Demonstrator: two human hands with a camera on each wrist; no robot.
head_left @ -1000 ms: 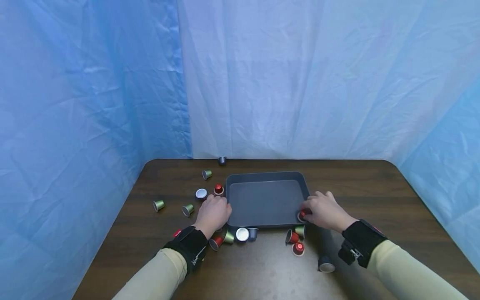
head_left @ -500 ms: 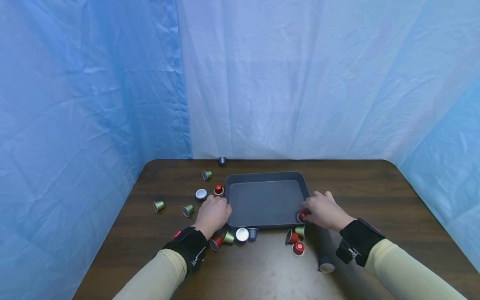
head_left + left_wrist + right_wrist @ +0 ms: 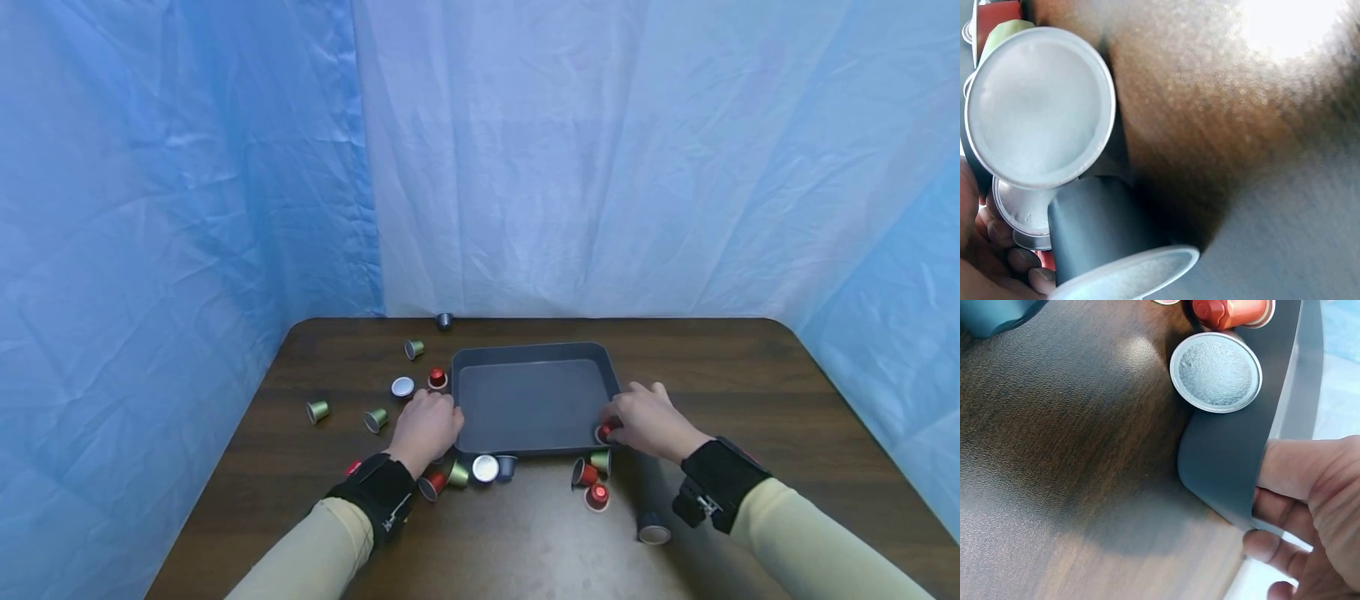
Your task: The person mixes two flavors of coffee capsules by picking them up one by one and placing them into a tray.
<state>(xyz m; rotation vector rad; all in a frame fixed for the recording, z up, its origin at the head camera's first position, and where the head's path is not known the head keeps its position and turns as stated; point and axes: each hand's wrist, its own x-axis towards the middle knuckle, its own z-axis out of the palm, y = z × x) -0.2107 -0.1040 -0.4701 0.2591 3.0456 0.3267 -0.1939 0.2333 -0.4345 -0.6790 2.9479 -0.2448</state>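
My left hand (image 3: 426, 427) is at the left side of the grey tray (image 3: 536, 350), its thumb right at the rim. In the left wrist view its curled fingers (image 3: 1022, 259) are partly hidden by a dark coffee capsule (image 3: 1107, 225) and silver lids; I cannot tell what they hold. My right hand (image 3: 647, 421) reaches over the tray's near right corner. Its thumb and forefinger pinch a red coffee capsule (image 3: 603, 433) there, largely covered by the fingers. In the right wrist view the thumb (image 3: 1297, 467) goes behind the tray wall (image 3: 1229, 462).
Red, green, dark and white-lidded capsules lie around the tray: a white-lidded one (image 3: 484, 468) by the front wall, a red one (image 3: 597, 497) at front right, a dark one (image 3: 652, 530) nearer me, several green ones (image 3: 317, 411) at left. A blue curtain (image 3: 600, 167) hangs behind the table.
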